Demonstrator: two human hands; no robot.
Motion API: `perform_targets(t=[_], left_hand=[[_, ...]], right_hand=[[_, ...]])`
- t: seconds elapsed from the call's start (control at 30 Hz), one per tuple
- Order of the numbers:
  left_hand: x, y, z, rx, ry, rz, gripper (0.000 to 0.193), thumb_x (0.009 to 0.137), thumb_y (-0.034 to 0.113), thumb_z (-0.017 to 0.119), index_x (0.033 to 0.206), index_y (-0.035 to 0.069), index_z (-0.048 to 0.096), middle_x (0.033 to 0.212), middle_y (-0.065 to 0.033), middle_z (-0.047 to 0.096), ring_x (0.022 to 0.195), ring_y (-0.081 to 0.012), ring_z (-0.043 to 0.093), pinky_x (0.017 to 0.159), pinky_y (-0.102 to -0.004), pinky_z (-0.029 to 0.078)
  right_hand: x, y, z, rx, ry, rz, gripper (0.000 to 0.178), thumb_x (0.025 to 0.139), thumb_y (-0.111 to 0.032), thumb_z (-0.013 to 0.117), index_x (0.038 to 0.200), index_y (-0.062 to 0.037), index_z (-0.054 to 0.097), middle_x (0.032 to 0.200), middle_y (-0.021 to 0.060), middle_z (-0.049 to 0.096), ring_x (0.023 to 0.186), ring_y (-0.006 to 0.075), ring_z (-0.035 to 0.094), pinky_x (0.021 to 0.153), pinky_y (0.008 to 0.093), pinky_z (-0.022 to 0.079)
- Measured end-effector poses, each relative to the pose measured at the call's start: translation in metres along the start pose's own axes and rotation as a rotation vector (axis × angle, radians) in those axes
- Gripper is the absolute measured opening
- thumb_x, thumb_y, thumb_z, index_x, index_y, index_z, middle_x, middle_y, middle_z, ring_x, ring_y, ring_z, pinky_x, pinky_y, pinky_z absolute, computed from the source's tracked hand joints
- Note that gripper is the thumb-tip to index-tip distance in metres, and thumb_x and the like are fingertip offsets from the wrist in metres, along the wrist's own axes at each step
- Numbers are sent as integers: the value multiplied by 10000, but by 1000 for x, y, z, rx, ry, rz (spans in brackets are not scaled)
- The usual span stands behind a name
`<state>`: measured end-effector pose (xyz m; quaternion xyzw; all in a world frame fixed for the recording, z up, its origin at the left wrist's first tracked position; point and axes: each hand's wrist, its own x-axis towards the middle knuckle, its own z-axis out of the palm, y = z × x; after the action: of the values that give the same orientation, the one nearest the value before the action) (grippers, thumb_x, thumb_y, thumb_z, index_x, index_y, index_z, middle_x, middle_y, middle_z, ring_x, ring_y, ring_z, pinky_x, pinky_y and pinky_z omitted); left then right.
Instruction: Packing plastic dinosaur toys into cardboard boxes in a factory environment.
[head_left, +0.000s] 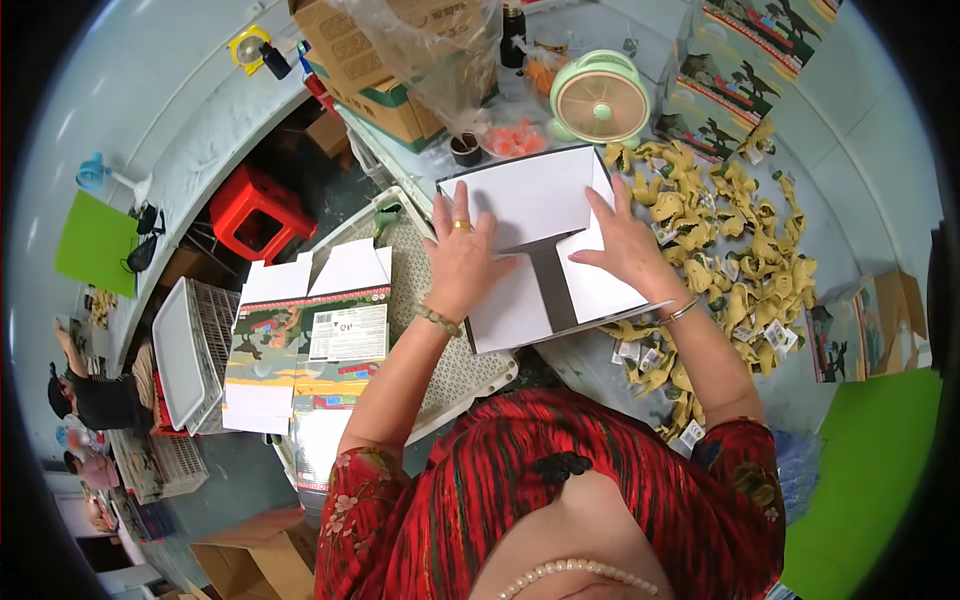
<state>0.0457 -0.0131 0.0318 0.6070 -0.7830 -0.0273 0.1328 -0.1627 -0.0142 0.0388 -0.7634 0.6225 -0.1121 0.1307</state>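
A flat white cardboard box blank point(540, 200) lies unfolded on the table in front of me, its plain inner side up. My left hand point(462, 255) presses flat on its left flap, fingers spread, a ring on one finger and a bead bracelet at the wrist. My right hand point(625, 245) presses down the right flap, fingers spread toward the fold. Between the two flaps a dark gap point(550, 285) shows. A heap of yellow toy dinosaurs point(740, 250) with small tags lies just right of my right hand.
A stack of printed flat box blanks point(310, 340) lies on a white perforated tray point(460, 375) at my left. A mint-green table fan point(600, 100), brown cartons point(370, 60), printed boxes point(730, 90), a red stool point(250, 205) and another person point(95, 395) at far left.
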Motion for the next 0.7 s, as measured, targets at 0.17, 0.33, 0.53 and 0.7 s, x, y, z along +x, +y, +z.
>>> perform_targets(t=[0.17, 0.33, 0.53, 0.7], left_hand=[[4, -5, 5, -2, -16, 63, 604, 584, 306, 686, 1093, 119, 420, 1291, -163, 202, 1189, -382, 181, 734, -485, 432], [3, -11, 8, 14, -46, 68, 645, 626, 377, 640, 1181, 178, 378, 1287, -154, 235, 1196, -353, 196, 834, -390, 407], [9, -10, 10, 19, 2, 84, 586, 624, 338, 646, 1139, 185, 413, 1252, -147, 282, 1180, -368, 215, 779, -398, 438], [7, -17, 11, 5, -5, 104, 566, 625, 330, 644, 1131, 200, 428, 1251, -134, 292, 1183, -359, 216, 782, -391, 438]], right_hand=[[-2, 13, -1, -34, 74, -98, 758, 619, -317, 666, 1229, -73, 290, 1304, 237, 118, 1152, 342, 301, 923, 371, 294], [-41, 15, -39, 1614, -134, -603, 675, 734, -211, 579, 1279, -89, 198, 1295, 214, 195, 1197, 316, 230, 954, 388, 227], [-32, -10, -28, 1138, 220, -558, 687, 761, -272, 564, 1286, -86, 163, 1284, 192, 236, 1193, 290, 239, 952, 394, 224], [-14, -2, -39, 1018, -288, -596, 764, 751, -503, 466, 1250, 20, 221, 1291, 138, 256, 1179, 213, 270, 964, 324, 205]])
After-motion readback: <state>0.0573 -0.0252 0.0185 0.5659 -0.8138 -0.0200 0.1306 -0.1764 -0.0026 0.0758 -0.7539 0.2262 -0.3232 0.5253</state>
